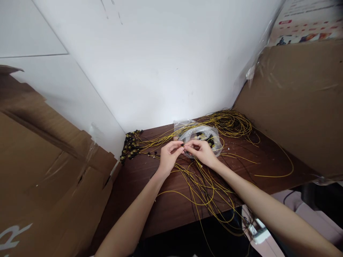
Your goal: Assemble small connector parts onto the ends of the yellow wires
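Over the dark brown tabletop [134, 185], my left hand [168, 157] pinches a tiny black part [182, 145] between thumb and fingertips. My right hand [203, 152] meets it there, thumb and index finger pressed together; whatever they grip is too small to make out. Just behind the fingers lies an open clear plastic bag [218, 137] with small black and yellow pieces [211, 141] in it. Loose yellow and black wires [203, 185] spread from below my hands toward the table's front edge, some hanging over it.
A bundle of yellow wires [233, 123] coils at the back right, running left to a cluster of black-and-yellow ends [131, 144]. Cardboard boxes stand left [53, 160] and right [294, 107]. A white wall [166, 64] closes off the back.
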{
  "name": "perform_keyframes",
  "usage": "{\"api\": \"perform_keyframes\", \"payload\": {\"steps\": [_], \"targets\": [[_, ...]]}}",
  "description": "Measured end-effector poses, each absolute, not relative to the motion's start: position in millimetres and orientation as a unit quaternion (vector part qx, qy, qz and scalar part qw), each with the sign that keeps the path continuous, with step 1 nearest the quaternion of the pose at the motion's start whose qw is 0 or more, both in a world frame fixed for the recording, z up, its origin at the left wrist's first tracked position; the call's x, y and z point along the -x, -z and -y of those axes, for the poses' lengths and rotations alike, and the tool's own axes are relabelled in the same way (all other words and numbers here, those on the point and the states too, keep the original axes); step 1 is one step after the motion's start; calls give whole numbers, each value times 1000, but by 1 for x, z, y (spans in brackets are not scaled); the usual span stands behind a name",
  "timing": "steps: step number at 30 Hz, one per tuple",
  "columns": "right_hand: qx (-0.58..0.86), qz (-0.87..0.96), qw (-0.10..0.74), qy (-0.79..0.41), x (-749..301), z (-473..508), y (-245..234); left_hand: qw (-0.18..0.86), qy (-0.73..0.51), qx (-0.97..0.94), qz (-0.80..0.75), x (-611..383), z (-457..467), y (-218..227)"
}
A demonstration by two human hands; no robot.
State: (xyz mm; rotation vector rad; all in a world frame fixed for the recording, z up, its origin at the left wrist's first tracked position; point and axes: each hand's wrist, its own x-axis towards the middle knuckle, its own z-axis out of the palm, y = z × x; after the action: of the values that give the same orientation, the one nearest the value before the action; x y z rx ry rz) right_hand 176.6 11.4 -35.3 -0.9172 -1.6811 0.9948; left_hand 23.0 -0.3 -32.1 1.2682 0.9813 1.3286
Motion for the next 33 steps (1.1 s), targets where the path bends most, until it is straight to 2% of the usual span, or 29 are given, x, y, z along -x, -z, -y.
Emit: {"api": "perform_keyframes", "payload": {"steps": [26, 33], "targets": [[418, 679, 498, -341, -182, -17, 36, 505, -551, -508, -428, -24, 0, 30], [433, 705, 486, -280, -183, -12, 32, 512, -551, -511, -417, -25, 1, 31]]}}
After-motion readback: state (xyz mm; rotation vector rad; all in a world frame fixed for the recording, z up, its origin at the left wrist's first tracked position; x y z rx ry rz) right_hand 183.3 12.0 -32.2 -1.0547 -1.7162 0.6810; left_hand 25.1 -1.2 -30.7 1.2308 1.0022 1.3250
